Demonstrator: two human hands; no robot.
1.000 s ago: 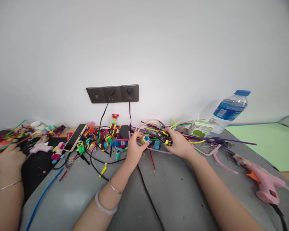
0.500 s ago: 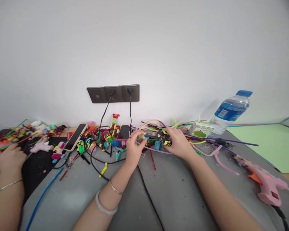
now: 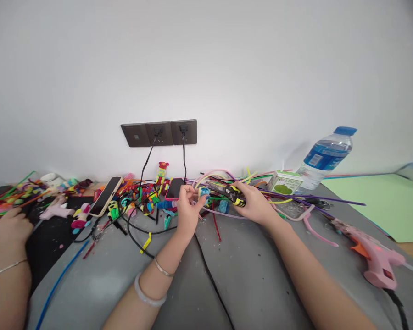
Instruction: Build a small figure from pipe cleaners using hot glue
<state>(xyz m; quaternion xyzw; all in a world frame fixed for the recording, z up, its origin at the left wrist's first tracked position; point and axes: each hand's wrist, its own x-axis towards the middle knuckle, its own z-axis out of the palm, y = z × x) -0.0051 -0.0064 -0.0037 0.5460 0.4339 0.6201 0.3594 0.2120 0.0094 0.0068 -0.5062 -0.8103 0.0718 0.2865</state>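
Observation:
Pinched between the thumb and fingertips of my left hand [image 3: 188, 210] is a small fuzzy piece of blue and pale-yellow pipe cleaner [image 3: 203, 192]. My right hand [image 3: 256, 205] is wrapped round the black-and-yellow handles of a pair of pliers [image 3: 234, 194]. The plier jaws point left, close to the piece; whether they touch it I cannot tell. Loose pipe cleaners [image 3: 217, 171] lie behind both hands. Just below the pliers is a blue fuzzy piece [image 3: 223, 206] on the grey table [image 3: 248, 270].
A pink glue gun [image 3: 378, 263] lies at right, near a tilted water bottle [image 3: 326, 156] and a green-and-white box [image 3: 284, 182]. Black cables [image 3: 209, 275] cross the table. Phones [image 3: 106, 196] and fuzzy figures [image 3: 80, 217] lie left, beside another person's hand [image 3: 11, 229].
The pipe-cleaner piece has turned in my left fingers and shows more of its blue side. The plier jaws have drawn back from it slightly. The view has shifted a little.

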